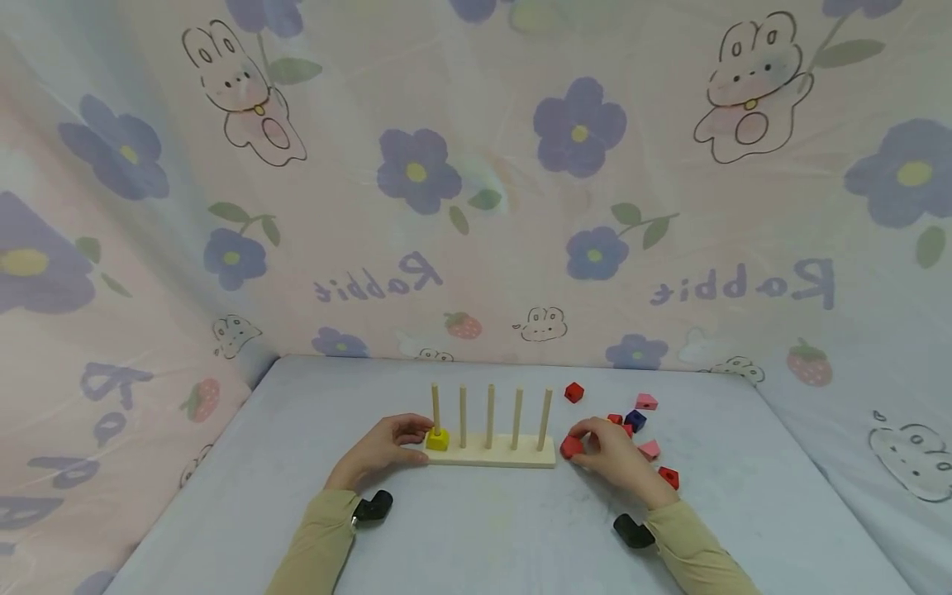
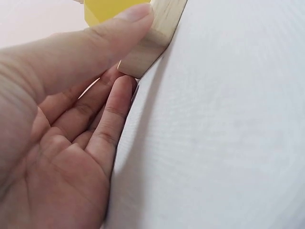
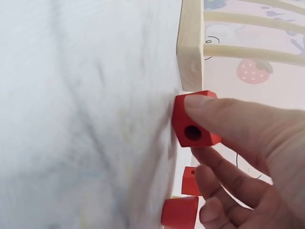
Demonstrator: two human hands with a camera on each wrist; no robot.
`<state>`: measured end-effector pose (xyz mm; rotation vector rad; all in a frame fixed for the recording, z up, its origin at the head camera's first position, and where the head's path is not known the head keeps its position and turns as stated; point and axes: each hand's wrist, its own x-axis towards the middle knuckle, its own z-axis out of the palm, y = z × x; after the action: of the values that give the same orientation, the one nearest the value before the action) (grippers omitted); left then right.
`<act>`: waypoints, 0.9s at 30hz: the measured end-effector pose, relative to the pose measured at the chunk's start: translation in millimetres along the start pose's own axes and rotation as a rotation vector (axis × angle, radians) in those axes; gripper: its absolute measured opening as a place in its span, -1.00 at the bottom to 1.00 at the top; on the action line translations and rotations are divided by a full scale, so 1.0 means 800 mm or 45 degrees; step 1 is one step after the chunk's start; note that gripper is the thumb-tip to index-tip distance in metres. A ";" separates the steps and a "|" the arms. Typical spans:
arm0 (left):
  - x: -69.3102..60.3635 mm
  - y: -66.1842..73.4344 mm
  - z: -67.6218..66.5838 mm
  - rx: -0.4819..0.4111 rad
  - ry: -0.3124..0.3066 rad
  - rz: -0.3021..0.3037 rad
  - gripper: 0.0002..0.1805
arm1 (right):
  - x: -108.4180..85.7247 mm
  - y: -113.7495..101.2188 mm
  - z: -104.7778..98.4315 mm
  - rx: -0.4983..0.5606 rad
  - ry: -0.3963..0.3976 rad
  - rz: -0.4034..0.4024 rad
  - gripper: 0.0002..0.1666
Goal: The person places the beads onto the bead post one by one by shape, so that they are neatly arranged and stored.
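A pale wooden peg stand (image 1: 494,454) with several upright rods lies on the white surface. My left hand (image 1: 383,448) grips its left end, the thumb along the front edge and fingers round the end. At the foot of the leftmost rod sits a yellow block (image 1: 437,440). Just off the stand's right end, my right hand (image 1: 613,456) pinches a red block (image 3: 183,113) between thumb and fingers. A round hole shows in that block's face in the right wrist view, and it looks close to the surface.
Loose blocks lie to the right: a red one (image 1: 573,392) behind, a dark blue one (image 1: 635,421), two pink ones including the rear one (image 1: 646,402), and several more red ones, one (image 1: 669,477) near the right wrist. A patterned rabbit cloth (image 1: 491,248) hangs behind.
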<state>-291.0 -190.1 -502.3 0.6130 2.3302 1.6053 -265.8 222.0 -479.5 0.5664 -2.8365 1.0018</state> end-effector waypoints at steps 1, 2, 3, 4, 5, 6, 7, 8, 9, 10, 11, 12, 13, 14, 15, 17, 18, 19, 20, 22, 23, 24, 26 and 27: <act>-0.001 0.006 0.001 -0.002 -0.003 0.007 -0.39 | 0.000 0.000 0.000 0.002 -0.007 0.002 -0.63; -0.002 0.007 0.001 -0.008 -0.005 0.010 -0.39 | -0.001 0.000 -0.001 0.004 -0.014 0.004 -0.63; -0.002 0.009 0.001 -0.008 -0.003 0.007 -0.39 | -0.001 -0.001 -0.001 0.007 -0.023 0.010 -0.62; -0.002 0.010 0.001 -0.003 -0.001 0.004 -0.39 | -0.001 -0.001 -0.001 0.007 -0.031 0.017 -0.61; -0.002 0.011 0.001 0.001 0.001 0.002 -0.39 | -0.001 -0.001 -0.001 0.013 -0.041 0.023 -0.60; -0.002 0.011 0.001 0.000 0.002 0.004 -0.39 | -0.001 -0.001 -0.002 0.018 -0.052 0.029 -0.59; -0.001 0.008 0.000 -0.001 0.004 0.007 -0.38 | 0.000 -0.001 -0.002 0.025 -0.064 0.033 -0.59; 0.000 0.003 0.000 0.003 0.007 0.001 -0.37 | 0.000 -0.001 -0.003 0.027 -0.072 0.030 -0.58; 0.001 0.003 0.000 0.009 0.006 0.005 -0.37 | 0.000 0.000 -0.003 0.024 -0.080 0.021 -0.57; 0.001 0.002 0.000 0.013 0.006 0.003 -0.37 | 0.000 0.001 -0.004 0.026 -0.088 0.007 -0.56; 0.001 0.002 0.000 0.017 0.005 0.003 -0.37 | 0.000 0.001 -0.004 0.032 -0.097 -0.013 -0.53; 0.002 0.001 -0.001 0.018 0.002 0.002 -0.37 | 0.000 0.002 -0.004 0.033 -0.105 -0.034 -0.50; 0.002 0.000 0.000 0.019 0.002 0.004 -0.37 | 0.001 0.002 -0.004 0.037 -0.113 -0.054 -0.47; 0.002 0.000 0.000 0.015 0.003 -0.006 -0.38 | 0.001 0.003 -0.004 0.038 -0.120 -0.076 -0.44; 0.002 -0.001 0.000 0.008 0.005 -0.005 -0.38 | 0.001 0.004 -0.004 0.040 -0.129 -0.092 -0.41; 0.003 -0.001 0.000 -0.007 0.005 -0.012 -0.39 | 0.001 0.005 -0.004 0.046 -0.144 -0.122 -0.38; 0.003 -0.001 0.000 -0.012 0.005 -0.011 -0.39 | 0.001 0.005 -0.004 0.045 -0.148 -0.129 -0.39; 0.003 -0.002 0.000 -0.017 0.005 -0.009 -0.39 | 0.002 0.006 -0.004 0.047 -0.147 -0.132 -0.42; 0.003 -0.002 0.000 -0.020 0.004 -0.012 -0.39 | 0.002 0.007 -0.004 0.050 -0.142 -0.138 -0.45; 0.002 -0.002 0.000 -0.017 0.000 -0.010 -0.39 | 0.002 0.008 -0.005 0.068 -0.126 -0.131 -0.49; 0.002 -0.001 0.000 -0.017 0.000 -0.011 -0.39 | 0.002 0.009 -0.005 0.087 -0.118 -0.130 -0.50; 0.002 -0.001 0.000 -0.016 0.000 -0.014 -0.39 | 0.002 0.009 -0.006 0.110 -0.111 -0.125 -0.50; 0.001 0.000 0.000 -0.017 0.001 -0.021 -0.39 | 0.002 0.009 -0.009 0.160 -0.101 -0.120 -0.51; 0.000 0.001 -0.001 -0.018 0.002 -0.018 -0.39 | 0.003 0.008 -0.010 0.190 -0.094 -0.114 -0.52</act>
<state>-291.3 -190.1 -501.6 0.5908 2.3175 1.6151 -270.7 231.3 -476.7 0.7525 -2.7859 1.2076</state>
